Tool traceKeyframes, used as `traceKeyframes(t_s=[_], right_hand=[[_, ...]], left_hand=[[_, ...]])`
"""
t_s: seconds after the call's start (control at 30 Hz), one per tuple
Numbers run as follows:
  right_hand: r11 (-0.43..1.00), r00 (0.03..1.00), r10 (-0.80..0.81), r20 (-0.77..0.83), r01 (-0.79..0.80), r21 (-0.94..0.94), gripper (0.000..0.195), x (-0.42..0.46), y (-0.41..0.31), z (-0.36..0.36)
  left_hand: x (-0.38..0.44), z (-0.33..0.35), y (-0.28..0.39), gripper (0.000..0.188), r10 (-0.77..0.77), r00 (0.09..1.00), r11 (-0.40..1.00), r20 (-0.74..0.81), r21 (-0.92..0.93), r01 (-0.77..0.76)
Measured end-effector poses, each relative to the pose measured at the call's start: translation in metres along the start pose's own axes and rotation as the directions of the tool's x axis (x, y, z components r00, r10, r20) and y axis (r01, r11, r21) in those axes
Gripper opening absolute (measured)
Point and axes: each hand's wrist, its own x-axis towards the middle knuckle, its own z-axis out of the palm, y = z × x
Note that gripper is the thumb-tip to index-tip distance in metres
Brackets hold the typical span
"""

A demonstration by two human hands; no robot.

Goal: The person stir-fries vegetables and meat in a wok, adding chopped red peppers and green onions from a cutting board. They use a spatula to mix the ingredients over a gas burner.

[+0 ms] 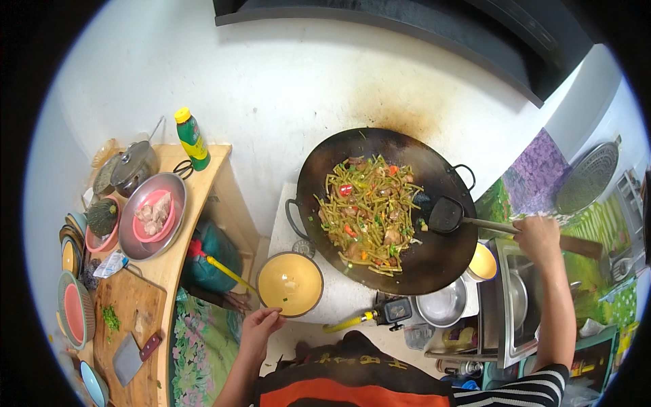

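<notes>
My right hand grips the wooden handle of a wok spatula. Its dark metal blade rests against the right inner side of a large black wok. Inside the wok lies a heap of green beans with meat pieces, red pepper and chopped greens. At lower left, my left hand has its thumb and fingers on the near rim of a yellow-lined bowl. Only a few scraps lie in that bowl, just left of the wok.
A wooden table on the left bears a cleaver, a cutting board, a steel basin with raw meat, and a green bottle. Right of the wok are a small bowl, a steel bowl and a sink.
</notes>
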Motion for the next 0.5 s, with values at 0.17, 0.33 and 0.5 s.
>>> traceKeyframes(t_s=[0.17, 0.33, 0.5], right_hand=[[0.951, 0.983, 0.144, -0.114, -0.106, 0.289, 0.035, 0.06, -0.034, 0.063], [0.922, 0.915, 0.08, -0.394, 0.083, 0.379, 0.034, 0.129, -0.061, 0.074], [0.945, 0.714, -0.115, -0.69, 0.292, 0.145, 0.037, 0.137, -0.086, 0.024]], left_hand=[[-0.01, -0.004, -0.004, 0.017, 0.011, 0.995, 1.0, -0.104, -0.01, -0.012], [-0.037, -0.009, -0.008, 0.016, 0.001, 0.979, 0.999, -0.204, -0.041, -0.01], [-0.047, -0.009, -0.015, 0.016, -0.009, 0.97, 0.998, -0.242, -0.06, -0.005]])
